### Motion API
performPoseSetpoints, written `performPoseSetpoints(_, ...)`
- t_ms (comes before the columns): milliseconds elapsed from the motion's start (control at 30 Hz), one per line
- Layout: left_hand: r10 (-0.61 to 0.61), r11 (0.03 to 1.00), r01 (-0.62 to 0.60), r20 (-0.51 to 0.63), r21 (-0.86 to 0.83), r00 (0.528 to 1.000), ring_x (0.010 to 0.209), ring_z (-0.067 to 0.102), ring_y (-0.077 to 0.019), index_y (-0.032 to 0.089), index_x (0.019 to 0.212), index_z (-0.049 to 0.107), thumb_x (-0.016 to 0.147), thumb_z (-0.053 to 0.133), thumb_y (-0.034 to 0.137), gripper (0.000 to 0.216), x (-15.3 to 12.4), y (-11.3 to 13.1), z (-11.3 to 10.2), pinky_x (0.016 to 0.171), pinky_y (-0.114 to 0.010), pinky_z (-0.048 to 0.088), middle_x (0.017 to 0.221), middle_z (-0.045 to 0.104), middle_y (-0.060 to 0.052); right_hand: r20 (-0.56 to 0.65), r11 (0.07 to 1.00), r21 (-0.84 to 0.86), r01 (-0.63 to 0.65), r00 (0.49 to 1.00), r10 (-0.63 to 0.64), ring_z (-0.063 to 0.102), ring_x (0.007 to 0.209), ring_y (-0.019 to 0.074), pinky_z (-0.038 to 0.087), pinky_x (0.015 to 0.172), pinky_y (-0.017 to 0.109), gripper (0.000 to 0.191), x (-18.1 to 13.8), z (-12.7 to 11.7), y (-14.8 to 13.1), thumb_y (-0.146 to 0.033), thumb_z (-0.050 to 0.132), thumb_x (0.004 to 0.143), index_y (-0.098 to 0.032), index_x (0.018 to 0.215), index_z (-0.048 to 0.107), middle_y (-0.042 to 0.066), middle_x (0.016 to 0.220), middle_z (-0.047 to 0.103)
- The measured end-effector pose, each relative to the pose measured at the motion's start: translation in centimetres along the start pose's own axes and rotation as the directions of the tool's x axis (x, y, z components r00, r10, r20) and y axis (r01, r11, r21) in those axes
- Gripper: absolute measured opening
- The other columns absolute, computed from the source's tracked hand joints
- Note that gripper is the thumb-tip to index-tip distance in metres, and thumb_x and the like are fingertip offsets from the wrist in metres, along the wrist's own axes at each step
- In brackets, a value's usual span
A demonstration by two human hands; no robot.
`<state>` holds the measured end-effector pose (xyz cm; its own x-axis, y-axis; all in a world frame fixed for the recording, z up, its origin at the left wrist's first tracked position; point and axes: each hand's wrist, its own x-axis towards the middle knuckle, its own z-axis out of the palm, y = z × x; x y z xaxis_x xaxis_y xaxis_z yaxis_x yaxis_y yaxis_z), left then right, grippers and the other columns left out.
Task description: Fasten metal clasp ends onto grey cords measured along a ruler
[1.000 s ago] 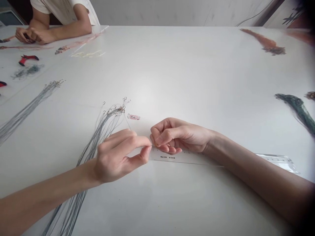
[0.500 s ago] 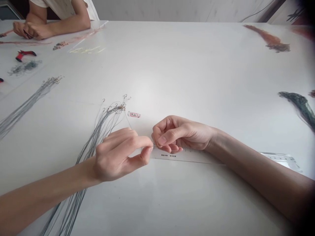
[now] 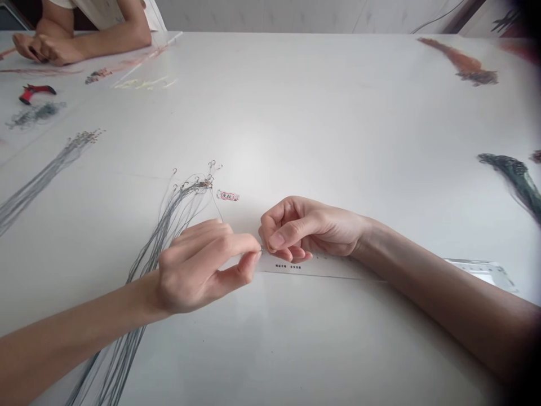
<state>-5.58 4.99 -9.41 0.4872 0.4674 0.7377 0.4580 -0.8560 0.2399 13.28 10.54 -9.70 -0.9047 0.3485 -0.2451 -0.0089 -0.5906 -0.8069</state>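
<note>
My left hand (image 3: 203, 268) pinches a thin fishing line between thumb and forefinger. My right hand (image 3: 310, 228) has its thumb and forefinger closed on the same line, just to the right. Only a tiny dark stretch shows in the narrow gap between the two pinches; the rest is covered by my fingers. Behind my left hand lies a bundle of grey fishing lines (image 3: 152, 256) with small hooks (image 3: 206, 183) at its far end. One strand (image 3: 217, 204) runs from the hooks down behind my left knuckles. Below my right hand is a printed clear ruler (image 3: 329, 269), partly covered.
A small red-marked label (image 3: 227, 196) lies beside the hooks. Another hooked line bundle (image 3: 46, 177) is at left, with red-handled pliers (image 3: 37, 91) beyond. Orange (image 3: 460, 61) and dark green bundles (image 3: 513, 175) lie at right. Another person's hands (image 3: 51, 49) work at the far left.
The whole view has shifted slightly, so the table things sit a little further left and up. Both hands keep the same pinch on the line.
</note>
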Motion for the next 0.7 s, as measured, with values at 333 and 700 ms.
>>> performPoseSetpoints(333, 0.001, 0.999, -0.002, 0.029, 0.038, 1.0, 0.044, 0.034, -0.0054, 0.016, 0.071, 0.057, 0.078, 0.058, 0.003, 0.015, 0.03, -0.09, -0.03, 0.039, -0.018, 0.032, 0.048, 0.041, 0.007, 0.004, 1.0, 0.006, 0.006, 1.0, -0.006, 0.046, 0.046, 0.0033, 0.035, 0.04, 0.012, 0.011, -0.05, -0.14, -0.08, -0.01, 0.061, 0.074, -0.009, 0.062, 0.06, 0.0, 0.057, 0.055)
performPoseSetpoints(700, 0.012, 0.997, -0.016, 0.058, 0.074, 0.998, 0.041, 0.033, -0.0056, 0.017, 0.072, 0.057, 0.079, 0.056, 0.003, 0.015, 0.0, -0.02, -0.18, 0.038, -0.019, 0.033, 0.046, 0.039, 0.007, 0.008, 1.0, 0.001, 0.009, 1.0, -0.009, 0.046, 0.046, 0.0036, 0.036, 0.04, 0.012, 0.011, 0.03, -0.2, 0.04, -0.011, 0.062, 0.073, -0.009, 0.062, 0.061, 0.0, 0.057, 0.056)
